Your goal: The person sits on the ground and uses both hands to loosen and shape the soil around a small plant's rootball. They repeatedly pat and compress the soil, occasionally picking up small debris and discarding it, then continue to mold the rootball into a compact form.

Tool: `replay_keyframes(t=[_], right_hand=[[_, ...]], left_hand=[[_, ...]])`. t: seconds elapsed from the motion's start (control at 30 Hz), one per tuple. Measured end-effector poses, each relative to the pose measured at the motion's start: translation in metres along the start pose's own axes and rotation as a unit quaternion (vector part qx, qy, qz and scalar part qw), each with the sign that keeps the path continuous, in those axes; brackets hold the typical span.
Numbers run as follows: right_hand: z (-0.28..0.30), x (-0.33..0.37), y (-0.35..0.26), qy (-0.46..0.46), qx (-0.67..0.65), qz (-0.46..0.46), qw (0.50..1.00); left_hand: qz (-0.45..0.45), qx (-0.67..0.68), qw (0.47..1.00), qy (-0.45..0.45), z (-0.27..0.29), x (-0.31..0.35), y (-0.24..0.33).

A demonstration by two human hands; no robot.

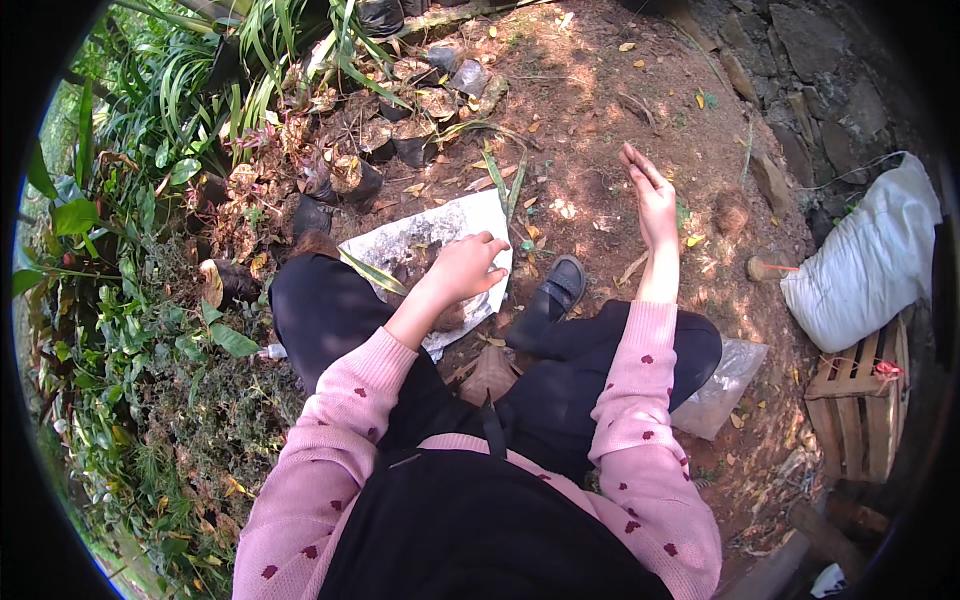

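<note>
My left hand (466, 268) hovers over a white sheet (470, 215) that has dark soil spread on it. Its fingers are loosely bent and apart, with nothing visible between them. A long green leaf with pale edges (374, 272) lies on the sheet beside my left wrist. My right hand (654, 205) is raised above the bare ground to the right, fingers stretched out and holding nothing. More long narrow leaves (500, 185) rest at the sheet's far right corner. What lies under my left hand and forearm is partly hidden.
Black nursery bags (415, 142) with soil stand at the far left, before dense green plants (170, 390). A clear plastic bag (728, 385) lies by my right knee. Farther right are a full white sack (865, 250), a wooden crate (850, 420) and a stone wall (825, 55).
</note>
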State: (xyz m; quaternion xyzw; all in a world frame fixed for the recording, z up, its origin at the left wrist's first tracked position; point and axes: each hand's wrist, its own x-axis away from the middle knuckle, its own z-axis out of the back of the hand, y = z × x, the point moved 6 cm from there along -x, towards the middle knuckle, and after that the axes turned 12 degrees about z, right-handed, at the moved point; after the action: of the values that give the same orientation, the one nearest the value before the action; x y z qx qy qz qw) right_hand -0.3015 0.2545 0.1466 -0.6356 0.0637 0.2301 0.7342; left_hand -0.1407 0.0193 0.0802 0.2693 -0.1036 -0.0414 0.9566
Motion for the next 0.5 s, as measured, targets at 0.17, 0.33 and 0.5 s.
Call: replay_keyframes(t=[0.17, 0.33, 0.5], right_hand=[[0.014, 0.062, -0.113, -0.012, -0.097, 0.045, 0.994], [0.03, 0.135, -0.182, -0.001, -0.089, 0.051, 0.995], [0.063, 0.219, -0.189, 0.037, 0.003, 0.001, 0.999]], left_hand=[[-0.028, 0.158, 0.984, 0.074, 0.023, 0.001, 0.06], [-0.118, 0.218, 0.945, 0.211, 0.033, 0.032, 0.141], [-0.243, 0.172, 0.944, 0.142, 0.023, 0.074, 0.213]])
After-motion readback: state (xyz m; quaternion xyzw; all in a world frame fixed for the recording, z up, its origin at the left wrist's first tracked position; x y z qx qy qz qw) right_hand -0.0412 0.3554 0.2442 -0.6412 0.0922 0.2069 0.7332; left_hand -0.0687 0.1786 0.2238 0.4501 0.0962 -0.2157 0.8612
